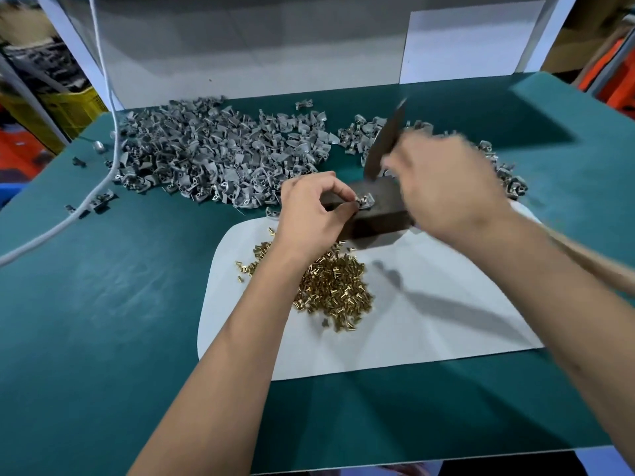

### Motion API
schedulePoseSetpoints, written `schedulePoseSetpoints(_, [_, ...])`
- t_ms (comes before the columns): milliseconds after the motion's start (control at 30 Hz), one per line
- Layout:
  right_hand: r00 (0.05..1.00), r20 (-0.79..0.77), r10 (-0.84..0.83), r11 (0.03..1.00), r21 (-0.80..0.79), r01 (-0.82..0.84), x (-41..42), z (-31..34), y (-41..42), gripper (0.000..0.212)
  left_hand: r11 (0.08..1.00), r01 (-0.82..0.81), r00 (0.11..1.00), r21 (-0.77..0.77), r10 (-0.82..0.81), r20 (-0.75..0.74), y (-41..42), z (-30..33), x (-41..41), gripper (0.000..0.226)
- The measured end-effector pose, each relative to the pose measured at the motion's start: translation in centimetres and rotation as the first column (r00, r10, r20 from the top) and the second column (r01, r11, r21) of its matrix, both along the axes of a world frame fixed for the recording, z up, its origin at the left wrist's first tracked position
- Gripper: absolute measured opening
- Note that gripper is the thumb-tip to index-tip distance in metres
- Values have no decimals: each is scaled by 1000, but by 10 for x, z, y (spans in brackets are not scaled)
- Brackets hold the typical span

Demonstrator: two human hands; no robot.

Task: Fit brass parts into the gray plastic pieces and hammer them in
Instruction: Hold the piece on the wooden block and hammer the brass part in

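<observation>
My left hand pinches a small gray plastic piece on top of a dark metal block. My right hand is blurred and grips a hammer; its dark metal head points down just above the block. A heap of small brass parts lies on a white sheet in front of the block. A big pile of gray plastic pieces covers the table's far left. A smaller pile lies behind my right hand.
The green table carries a white cable running down its left side. A white backboard stands at the far edge. A few stray gray pieces lie near the cable.
</observation>
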State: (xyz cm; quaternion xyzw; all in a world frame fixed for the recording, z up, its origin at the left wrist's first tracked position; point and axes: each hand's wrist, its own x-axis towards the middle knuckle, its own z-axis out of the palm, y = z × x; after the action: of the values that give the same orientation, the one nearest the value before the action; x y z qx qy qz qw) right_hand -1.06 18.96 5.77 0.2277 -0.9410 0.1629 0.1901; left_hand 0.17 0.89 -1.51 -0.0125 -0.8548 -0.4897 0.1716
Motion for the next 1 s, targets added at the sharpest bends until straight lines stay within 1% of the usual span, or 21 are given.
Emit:
schedulePoseSetpoints(67, [987,160,-18,995,104,1,3,-7,-1,21,1000,-19,999,21,18,32,-1,-2,-2,21])
schedulePoseSetpoints(100, [982,188,-25,993,122,2,1,-5,2,21,999,-29,999,19,28,42,0,-1,-1,19])
schedulePoseSetpoints(167, [986,163,-19,990,139,-4,-4,1,11,21,999,-36,998,5,35,57,1,-1,0,16])
schedulePoseSetpoints(233, [982,187,9,996,84,-25,-7,5,21,26,998,-42,995,50,37,95,2,1,2,15])
schedulePoseSetpoints(267, [973,226,37,999,15,-42,-8,5,25,28,993,-45,992,107,32,124,2,3,4,14])
schedulePoseSetpoints(333, [955,286,71,993,-108,-42,-10,3,33,26,971,-32,985,237,-10,174,3,7,7,16])
schedulePoseSetpoints(400, [955,289,69,991,-131,-32,-12,0,38,27,951,-9,981,308,-51,188,5,11,10,19])
schedulePoseSetpoints(467, [958,280,53,989,-146,-12,-12,-4,37,32,943,6,979,333,-73,191,6,14,12,20])
schedulePoseSetpoints(600, [966,257,39,983,-185,10,-12,-8,35,34,938,13,977,346,-85,194,4,16,13,17])
schedulePoseSetpoints(700, [956,287,55,987,-161,-8,-11,-6,35,28,942,21,982,336,-83,172,4,17,14,20])
schedulePoseSetpoints(800, [929,351,117,986,-154,-66,-10,0,40,26,953,27,987,302,-74,145,3,18,14,23])
schedulePoseSetpoints(933, [834,521,182,979,-22,-201,-8,8,48,19,960,21,989,281,-62,135,1,18,13,24])
schedulePoseSetpoints(967, [837,517,182,978,-8,-208,-8,7,49,18,964,21,991,266,-56,124,0,18,13,24])
schedulePoseSetpoints(1000, [860,479,179,980,-6,-200,-8,5,49,16,971,20,993,239,-46,105,0,18,13,23])
